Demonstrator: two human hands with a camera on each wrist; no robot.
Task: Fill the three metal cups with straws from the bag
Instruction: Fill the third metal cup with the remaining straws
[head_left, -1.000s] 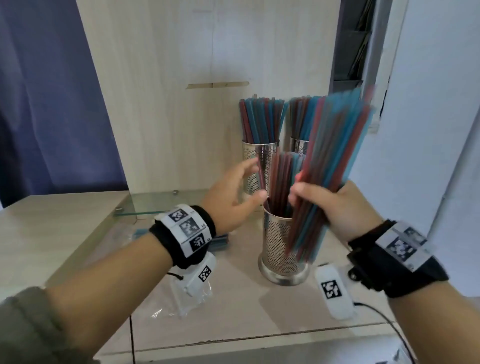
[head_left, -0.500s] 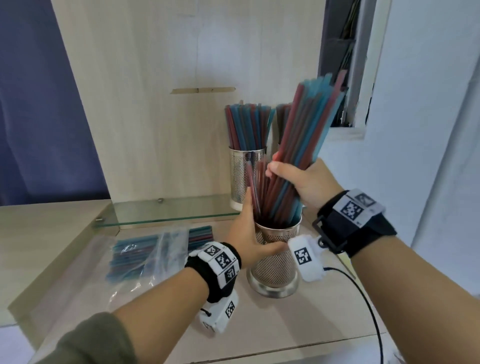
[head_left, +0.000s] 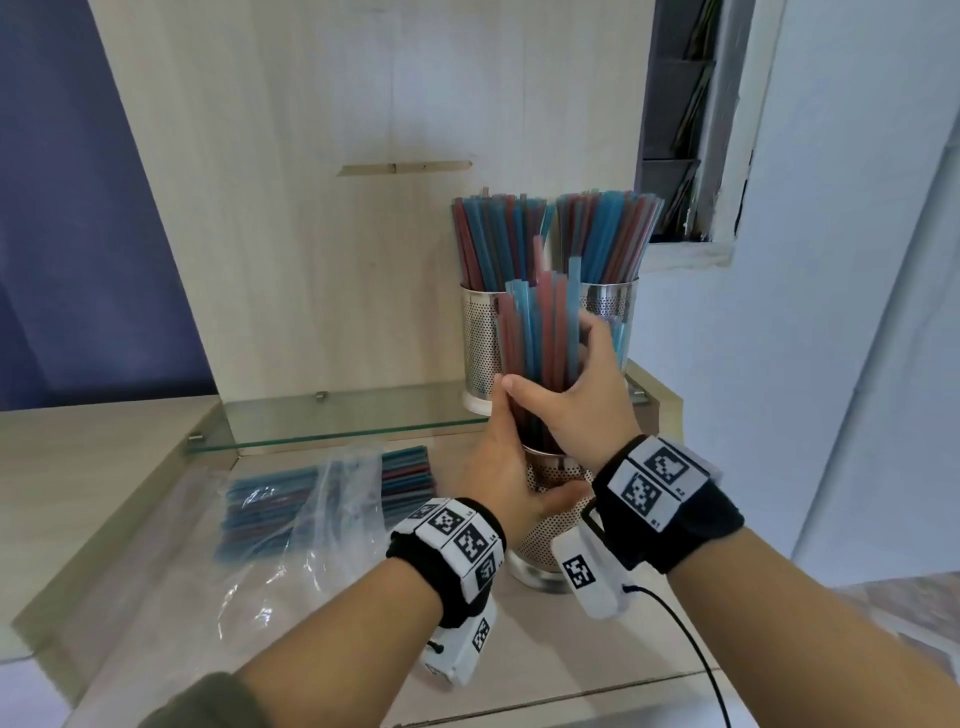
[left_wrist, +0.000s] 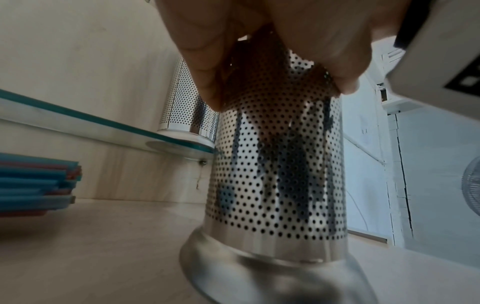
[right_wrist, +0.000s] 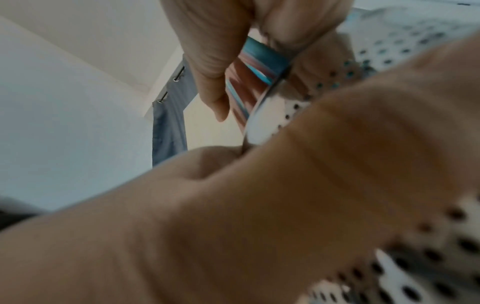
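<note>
A perforated metal cup (head_left: 545, 540) (left_wrist: 280, 174) stands on the wooden counter in front, with red and blue straws (head_left: 543, 332) (right_wrist: 259, 67) upright in it. My left hand (head_left: 506, 467) (left_wrist: 259, 51) grips the cup around its upper wall. My right hand (head_left: 576, 395) (right_wrist: 246, 41) holds the bundle of straws just above the rim. Two more metal cups (head_left: 480, 348) (head_left: 613, 312), both full of straws, stand behind on the glass shelf (head_left: 337, 421). A clear plastic bag (head_left: 311, 514) with straws (left_wrist: 36, 183) lies to the left.
A wooden back panel (head_left: 337, 208) rises behind the shelf. A white wall (head_left: 831, 312) closes the right side. A black cable (head_left: 691, 639) runs from my right wrist over the counter's front edge.
My right hand has lowered the straw bundle into the front cup and stood it upright. My left hand moved from beside the straws to grip the cup.
</note>
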